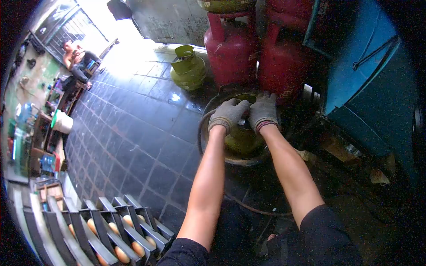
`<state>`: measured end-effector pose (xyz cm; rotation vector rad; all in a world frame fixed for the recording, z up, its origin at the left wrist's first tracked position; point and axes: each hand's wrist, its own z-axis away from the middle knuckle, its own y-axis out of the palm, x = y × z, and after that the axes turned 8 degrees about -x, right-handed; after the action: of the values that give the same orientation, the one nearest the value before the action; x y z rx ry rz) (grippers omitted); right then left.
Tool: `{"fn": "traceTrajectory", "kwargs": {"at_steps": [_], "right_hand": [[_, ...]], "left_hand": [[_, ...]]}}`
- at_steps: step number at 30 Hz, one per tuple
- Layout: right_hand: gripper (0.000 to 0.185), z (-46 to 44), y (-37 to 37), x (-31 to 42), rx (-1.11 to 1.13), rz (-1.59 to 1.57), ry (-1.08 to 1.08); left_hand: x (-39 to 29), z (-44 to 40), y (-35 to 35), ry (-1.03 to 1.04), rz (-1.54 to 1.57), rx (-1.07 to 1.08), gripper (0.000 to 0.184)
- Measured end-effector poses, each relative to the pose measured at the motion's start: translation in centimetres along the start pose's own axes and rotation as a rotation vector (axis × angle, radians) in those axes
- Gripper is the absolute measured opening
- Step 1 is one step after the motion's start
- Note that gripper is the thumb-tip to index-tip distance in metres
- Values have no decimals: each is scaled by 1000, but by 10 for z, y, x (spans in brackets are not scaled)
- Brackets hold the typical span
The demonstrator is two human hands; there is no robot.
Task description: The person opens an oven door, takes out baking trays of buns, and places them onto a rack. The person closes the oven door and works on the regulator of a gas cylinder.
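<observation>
Both hands wear grey knitted gloves and are on top of a green gas cylinder (242, 142), which stands in a round basin (242, 160). At the left of its top, my left hand (228, 114) is closed on the collar or valve area. My right hand (264, 113) lies against the right side of the top, its fingers pointing forward and bent over the collar. Between the hands a small shiny metal part shows. A hose (200, 133) curves round the left side of the basin. What lies under the fingers is hidden.
Another green cylinder (188, 73) stands on the tiled floor ahead. Red cylinders (230, 53) are stacked behind the basin. A blue metal panel (364, 57) rises at right. Rollers with eggs (122, 253) lie at lower left. A person (74, 57) sits far left, near a white bucket (63, 123).
</observation>
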<state>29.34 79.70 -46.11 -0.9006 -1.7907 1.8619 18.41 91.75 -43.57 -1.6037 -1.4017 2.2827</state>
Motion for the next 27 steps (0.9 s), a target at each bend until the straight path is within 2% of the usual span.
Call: {"fn": "traceTrajectory", "kwargs": {"at_steps": [2, 3, 6, 8, 10, 12, 13, 17, 19, 21, 22, 23, 26, 27], "right_hand": [[52, 6, 7, -12, 8, -20, 0], [51, 7, 4, -17, 38, -139, 33], [55, -17, 22, -25, 119, -231, 66], [57, -39, 31, -36, 466, -424, -4], [56, -40, 40, -42, 421, -449, -5], [54, -43, 41, -44, 421, -540, -118], [57, -50, 37, -51, 554, -518, -90], [52, -64, 32, -56, 635, -521, -104], [53, -55, 8, -48, 700, -495, 54], [54, -48, -13, -44, 756, -501, 109], [55, -51, -16, -45, 812, -508, 162], [56, -66, 22, -46, 837, -555, 98], [52, -50, 4, -53, 818, -621, 61], [47, -41, -5, -52, 704, -604, 66]], "left_hand": [[-3, 6, 3, -18, 88, 36, 72], [-3, 6, 2, -42, 170, 54, 72], [1, 0, 2, 4, 108, 46, 72], [5, 1, 6, -1, 94, 23, 72], [1, 1, 6, -25, 89, 34, 72], [3, 0, 7, -34, 133, 72, 70], [6, -1, 9, -23, 143, 63, 70], [9, -4, 5, 0, 137, 93, 73], [7, -5, 3, 16, 109, 75, 75], [-2, -4, -5, -69, 161, 241, 78], [-5, -4, -8, -60, 159, 238, 78], [-8, -3, -10, -63, 114, 238, 78], [6, -18, -4, -65, 95, 294, 84], [18, -27, -1, -67, 114, 347, 90]]}}
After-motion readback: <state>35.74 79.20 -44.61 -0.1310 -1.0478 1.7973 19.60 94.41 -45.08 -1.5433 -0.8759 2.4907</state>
